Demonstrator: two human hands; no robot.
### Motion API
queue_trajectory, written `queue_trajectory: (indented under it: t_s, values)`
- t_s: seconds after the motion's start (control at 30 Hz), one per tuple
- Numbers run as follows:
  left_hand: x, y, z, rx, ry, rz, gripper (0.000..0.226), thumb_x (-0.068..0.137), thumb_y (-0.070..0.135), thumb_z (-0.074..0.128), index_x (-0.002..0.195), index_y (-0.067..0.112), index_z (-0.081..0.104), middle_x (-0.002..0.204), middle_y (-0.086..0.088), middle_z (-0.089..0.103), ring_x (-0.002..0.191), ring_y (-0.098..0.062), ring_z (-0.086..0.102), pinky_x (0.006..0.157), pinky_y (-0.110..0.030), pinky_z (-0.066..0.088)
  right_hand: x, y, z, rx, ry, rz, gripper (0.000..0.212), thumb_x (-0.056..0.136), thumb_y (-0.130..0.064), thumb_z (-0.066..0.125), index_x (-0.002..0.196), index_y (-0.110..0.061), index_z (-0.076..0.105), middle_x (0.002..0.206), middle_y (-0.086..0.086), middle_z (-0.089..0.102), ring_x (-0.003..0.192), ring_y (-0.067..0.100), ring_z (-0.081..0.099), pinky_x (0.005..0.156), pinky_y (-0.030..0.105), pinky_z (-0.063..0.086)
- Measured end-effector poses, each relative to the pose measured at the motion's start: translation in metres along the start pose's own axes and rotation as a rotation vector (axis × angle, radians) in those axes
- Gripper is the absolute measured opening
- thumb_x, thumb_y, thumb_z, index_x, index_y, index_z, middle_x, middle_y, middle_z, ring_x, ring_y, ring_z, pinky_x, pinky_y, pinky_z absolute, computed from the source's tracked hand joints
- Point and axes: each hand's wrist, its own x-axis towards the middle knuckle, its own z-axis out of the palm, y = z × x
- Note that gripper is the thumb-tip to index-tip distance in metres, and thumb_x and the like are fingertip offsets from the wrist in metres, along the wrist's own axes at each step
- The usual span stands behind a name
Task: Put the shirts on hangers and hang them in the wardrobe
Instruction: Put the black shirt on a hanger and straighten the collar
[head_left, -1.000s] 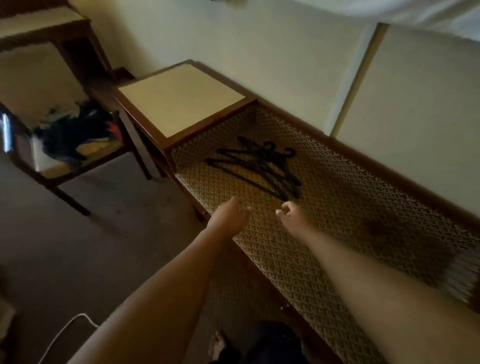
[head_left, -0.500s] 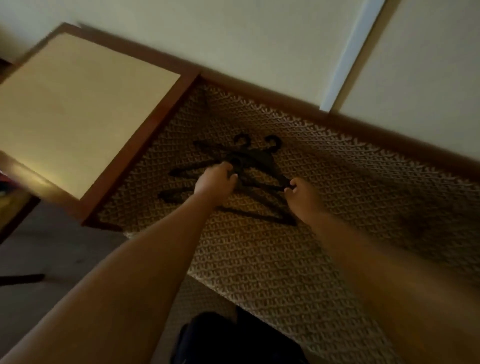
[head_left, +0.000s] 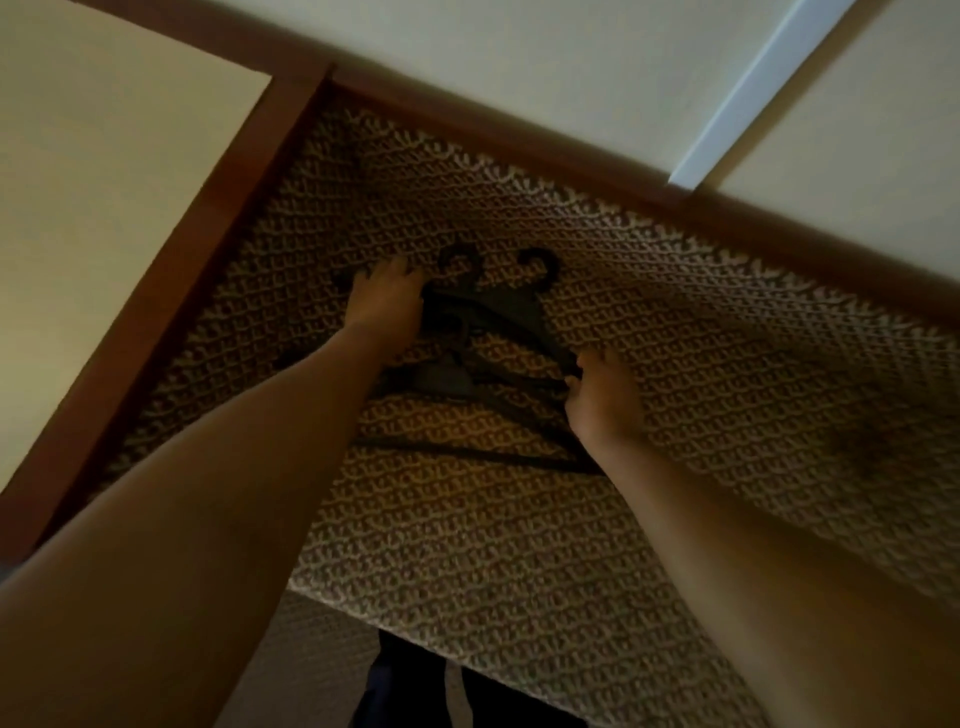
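Grabbing hangers off the bed

Left hand (head_left: 387, 299) rests on the hangers (head_left: 488, 332), grip unclear; right hand (head_left: 602, 395) pinches one. Next: pull one free.

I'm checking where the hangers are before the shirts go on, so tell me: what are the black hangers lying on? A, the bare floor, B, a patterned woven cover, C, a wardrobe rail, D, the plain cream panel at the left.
B: the black hangers lie in a pile on the patterned woven cover, with the left hand and the right hand both on the pile.
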Motion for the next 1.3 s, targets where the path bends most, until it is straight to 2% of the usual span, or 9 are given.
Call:
queue_trajectory:
  t_s: [0.27,0.37,0.47,0.57,0.7,0.8,0.87,1.07,1.3]
  values:
    - [-0.011,-0.01,-0.012,-0.044,-0.056,0.066,0.037,0.095,0.024,0.051,0.13,0.013,0.049,0.131,-0.015,0.046,0.123,-0.034,0.042,0.1,-0.046,0.034,-0.015,-0.007,-0.035,0.029,0.064,0.031,0.01,0.094,-0.015,0.053,0.102,-0.011,0.058,0.111,0.01,0.057,0.099,0.027,0.057,0.079,0.036,0.047]
    - [-0.029,-0.015,-0.031,-0.105,-0.052,0.07,0.032,0.096,0.025,0.05,0.126,0.014,0.052,0.127,-0.013,0.049,0.119,-0.033,0.046,0.096,-0.044,0.041,-0.022,-0.013,-0.055,-0.01,0.085,-0.015,0.002,0.092,-0.012,0.055,0.094,-0.011,0.056,0.104,0.009,0.056,0.091,0.028,0.056,0.069,0.033,0.042]
    - [-0.056,-0.024,-0.057,-0.184,-0.001,0.058,0.03,0.096,0.024,0.049,0.125,0.015,0.053,0.125,-0.012,0.048,0.116,-0.031,0.047,0.093,-0.044,0.043,-0.033,-0.025,-0.076,-0.003,0.125,-0.062,0.006,0.091,-0.01,0.056,0.087,-0.011,0.052,0.098,0.01,0.055,0.087,0.029,0.055,0.066,0.033,0.037]
    - [-0.087,-0.039,-0.088,-0.186,0.075,0.036,0.026,0.097,0.025,0.048,0.12,0.014,0.054,0.12,-0.012,0.048,0.113,-0.032,0.048,0.09,-0.045,0.042,-0.05,-0.045,-0.098,0.014,0.163,-0.099,0.002,0.092,-0.01,0.055,0.093,-0.008,0.054,0.099,0.01,0.056,0.088,0.029,0.054,0.068,0.034,0.039]
    - [-0.127,-0.072,-0.127,-0.154,0.157,0.016,0.026,0.099,0.026,0.045,0.121,0.016,0.052,0.123,-0.011,0.047,0.115,-0.032,0.048,0.091,-0.044,0.041,-0.069,-0.085,-0.123,0.04,0.159,-0.188,0.009,0.094,-0.013,0.053,0.101,-0.008,0.055,0.103,0.01,0.054,0.093,0.029,0.054,0.07,0.032,0.039]
    - [-0.15,-0.109,-0.145,-0.186,0.203,0.005,0.028,0.099,0.027,0.044,0.123,0.017,0.052,0.124,-0.009,0.048,0.113,-0.031,0.049,0.091,-0.043,0.043,-0.079,-0.127,-0.132,-0.005,0.16,-0.269,0.027,0.097,-0.022,0.05,0.122,-0.012,0.056,0.116,0.01,0.054,0.102,0.029,0.054,0.081,0.037,0.046]
    - [-0.164,-0.141,-0.156,-0.186,0.229,0.006,0.028,0.099,0.028,0.044,0.124,0.017,0.051,0.123,-0.008,0.049,0.112,-0.029,0.05,0.091,-0.042,0.044,-0.086,-0.164,-0.135,-0.044,0.183,-0.305,0.032,0.099,-0.027,0.048,0.128,-0.014,0.056,0.12,0.011,0.053,0.102,0.028,0.054,0.079,0.036,0.045]
    - [-0.209,-0.27,-0.18,-0.167,0.359,-0.01,0.025,0.099,0.028,0.046,0.117,0.016,0.056,0.114,-0.006,0.053,0.105,-0.025,0.053,0.084,-0.038,0.045,-0.122,-0.298,-0.121,-0.081,0.258,-0.362,0.026,0.099,-0.028,0.048,0.119,-0.017,0.06,0.109,0.008,0.053,0.095,0.028,0.055,0.075,0.036,0.046]
    - [-0.264,-0.415,-0.2,-0.156,0.377,-0.068,0.025,0.1,0.03,0.043,0.119,0.018,0.055,0.117,-0.003,0.052,0.107,-0.022,0.052,0.088,-0.036,0.046,-0.166,-0.439,-0.077,-0.04,0.274,-0.433,0.02,0.097,-0.026,0.051,0.11,-0.017,0.063,0.096,0.003,0.05,0.093,0.028,0.055,0.071,0.035,0.043]
